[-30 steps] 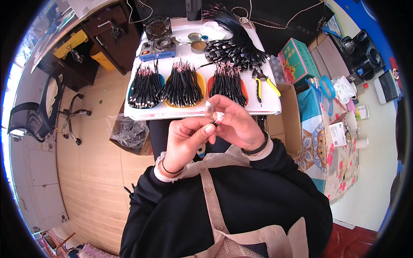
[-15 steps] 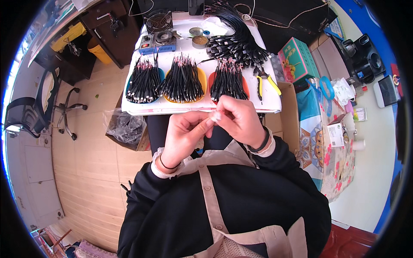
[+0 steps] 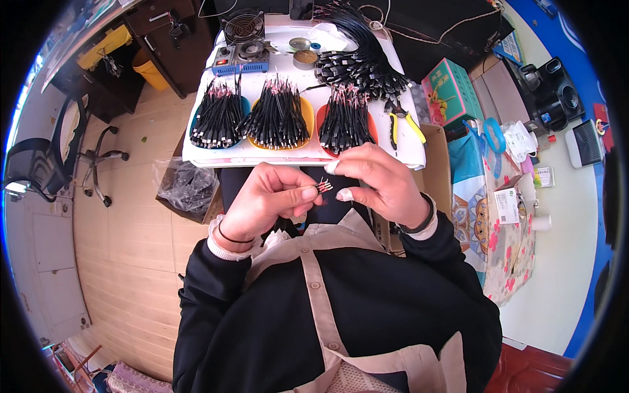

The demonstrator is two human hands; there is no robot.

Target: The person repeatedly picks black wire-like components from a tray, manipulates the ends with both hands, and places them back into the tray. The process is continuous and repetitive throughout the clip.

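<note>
My left hand [image 3: 272, 200] pinches a few cable ends [image 3: 324, 187] between thumb and fingers. Short red, black and pale wire tips fan out past the thumb; the rest of the cables is hidden by the hand. Just to the right, my right hand [image 3: 386, 183] is apart from them, thumb and index finger spread, white wraps on their tips. Beyond the hands, black cables with metal plugs lie in a blue tray [image 3: 245, 106], a yellow tray [image 3: 308, 112] and a red tray [image 3: 374, 128].
On the white table [image 3: 288, 157] lie yellow-handled pliers [image 3: 407, 124]. Farther back are a blue soldering-pot unit [image 3: 240, 60], a round tin [image 3: 304, 59], a fan [image 3: 244, 29] and a big cable bundle [image 3: 360, 69]. A box with plastic bags [image 3: 190, 190] stands on the floor at left.
My hands were pressed together; now they are apart. The right hand has opened and drawn off to the right, uncovering the wire ends in my left hand.
</note>
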